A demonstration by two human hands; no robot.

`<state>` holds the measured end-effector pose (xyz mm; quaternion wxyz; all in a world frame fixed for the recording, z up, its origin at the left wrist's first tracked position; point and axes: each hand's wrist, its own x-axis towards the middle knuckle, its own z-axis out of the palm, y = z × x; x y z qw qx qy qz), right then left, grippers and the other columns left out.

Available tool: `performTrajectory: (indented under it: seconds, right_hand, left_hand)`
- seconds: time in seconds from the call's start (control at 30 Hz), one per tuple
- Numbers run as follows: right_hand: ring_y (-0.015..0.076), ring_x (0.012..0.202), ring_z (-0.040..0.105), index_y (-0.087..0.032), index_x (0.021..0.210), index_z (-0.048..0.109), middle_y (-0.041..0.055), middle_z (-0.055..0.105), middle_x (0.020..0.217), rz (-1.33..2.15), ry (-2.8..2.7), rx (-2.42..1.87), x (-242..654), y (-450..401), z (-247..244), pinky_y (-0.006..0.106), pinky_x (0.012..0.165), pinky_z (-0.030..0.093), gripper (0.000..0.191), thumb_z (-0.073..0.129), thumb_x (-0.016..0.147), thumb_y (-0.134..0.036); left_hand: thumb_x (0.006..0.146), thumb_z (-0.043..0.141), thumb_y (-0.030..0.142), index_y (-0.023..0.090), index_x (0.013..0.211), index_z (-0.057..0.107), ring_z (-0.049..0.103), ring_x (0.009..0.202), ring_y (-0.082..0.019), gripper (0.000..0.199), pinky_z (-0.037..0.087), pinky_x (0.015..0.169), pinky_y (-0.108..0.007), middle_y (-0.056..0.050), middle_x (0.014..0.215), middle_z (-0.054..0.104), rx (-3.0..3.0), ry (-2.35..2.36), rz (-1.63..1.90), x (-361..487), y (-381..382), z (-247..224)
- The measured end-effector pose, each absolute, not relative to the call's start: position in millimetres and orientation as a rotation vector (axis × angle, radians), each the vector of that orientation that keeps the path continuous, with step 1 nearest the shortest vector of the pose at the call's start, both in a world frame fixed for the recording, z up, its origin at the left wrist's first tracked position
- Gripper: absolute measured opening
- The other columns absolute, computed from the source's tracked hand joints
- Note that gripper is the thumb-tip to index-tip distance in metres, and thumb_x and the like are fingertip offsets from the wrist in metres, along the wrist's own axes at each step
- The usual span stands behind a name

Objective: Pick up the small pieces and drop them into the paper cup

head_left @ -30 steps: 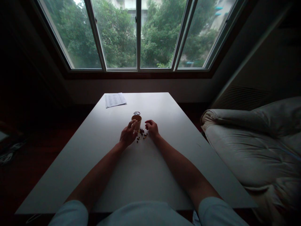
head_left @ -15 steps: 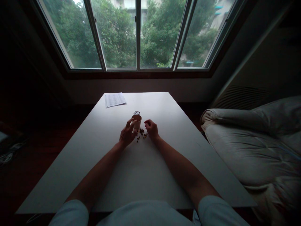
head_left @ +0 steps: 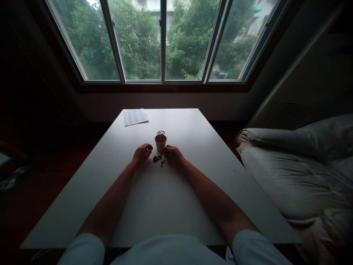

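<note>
A paper cup (head_left: 160, 144) stands upright near the middle of the white table, its mouth facing up. In front of its base lie several small dark brown and yellowish pieces (head_left: 157, 158), too small to name. My left hand (head_left: 142, 153) is just left of the cup, apart from it, with its fingers curled inward. To the right, my right hand (head_left: 173, 154) rests low by the cup's base, with its fingers bent together at the edge of the pieces. What either hand holds, if anything, is hidden. A small ring-shaped item (head_left: 161, 132) lies behind the cup.
Printed sheets of paper (head_left: 136, 117) lie at the table's far left corner. The white table (head_left: 171, 206) reaches towards a wall below a window (head_left: 162, 44). A padded, cloth-covered seat or bed (head_left: 289, 169) stands to the right.
My left hand has come away from the cup to the left, and its fingers have curled. My right hand has moved left and down to the pieces, which now lie more to the left.
</note>
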<state>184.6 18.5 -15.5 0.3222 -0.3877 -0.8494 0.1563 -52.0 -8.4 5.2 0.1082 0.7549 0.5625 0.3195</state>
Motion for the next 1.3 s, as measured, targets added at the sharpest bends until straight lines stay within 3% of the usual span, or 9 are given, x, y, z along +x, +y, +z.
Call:
performTrajectory:
  seconds: [0.1,0.33,0.77,1.3]
  right_hand:
    - [0.0146,0.071,0.057,-0.02,0.095,0.072,0.0046,0.067,0.091,0.41,-2.293,-0.975,185,18,-16,0.023,0.065,0.039,0.02,0.059,0.08,-0.016]
    - [0.0168,0.077,0.061,-0.022,0.094,0.075,0.0065,0.07,0.099,0.424,-2.336,-0.976,181,19,-17,0.024,0.067,0.041,0.02,0.066,0.077,-0.017]
    - [0.0161,0.076,0.06,-0.025,0.095,0.075,0.0042,0.069,0.096,0.391,-2.332,-1.045,185,18,-18,0.024,0.066,0.04,0.019,0.063,0.081,-0.02]
    - [0.0176,0.079,0.058,-0.023,0.099,0.071,0.0069,0.067,0.098,0.336,-2.291,-1.083,181,16,-17,0.025,0.068,0.039,0.02,0.06,0.083,-0.018]
  left_hand:
    - [0.085,0.055,0.026,0.02,0.091,0.071,0.061,0.077,-0.015,0.017,0.045,0.07,-0.025,-0.004,0.089,0.071,2.212,1.576,0.682,-65,-3,5]
    - [0.075,0.054,0.021,0.019,0.094,0.072,0.058,0.074,-0.014,0.026,0.043,0.068,-0.024,-0.002,0.085,0.068,2.172,1.392,0.478,-78,-4,14]
    - [0.072,0.059,0.03,0.019,0.097,0.071,0.049,0.061,-0.012,0.03,0.034,0.056,-0.021,0.001,0.069,0.056,2.07,1.32,0.328,-81,-9,19]
    - [0.078,0.059,0.03,0.021,0.094,0.071,0.053,0.065,-0.012,0.023,0.037,0.062,-0.022,0.001,0.072,0.06,2.176,1.433,0.443,-73,-11,11]
